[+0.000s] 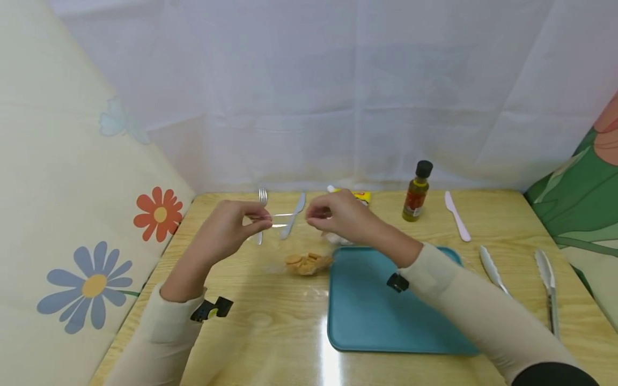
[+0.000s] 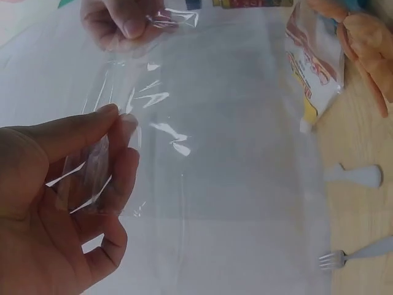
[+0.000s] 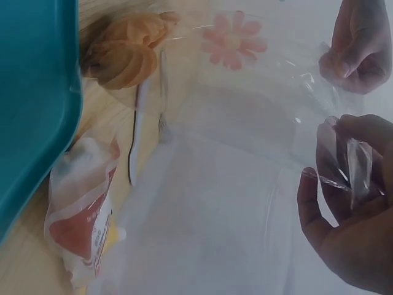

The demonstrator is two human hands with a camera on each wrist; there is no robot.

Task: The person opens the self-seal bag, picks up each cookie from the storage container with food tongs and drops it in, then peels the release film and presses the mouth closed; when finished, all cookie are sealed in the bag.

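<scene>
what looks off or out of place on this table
A small pile of round orange biscuits lies loose on the bare wood, just left of the teal tray rather than on it. Both hands pinch a clear plastic bag above them. Nothing looks spilled wet or broken.

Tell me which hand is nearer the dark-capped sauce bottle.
Right. The right hand is just left of the sauce bottle, pinching the clear plastic bag; the left hand holds the bag's other edge, farther left.
</scene>
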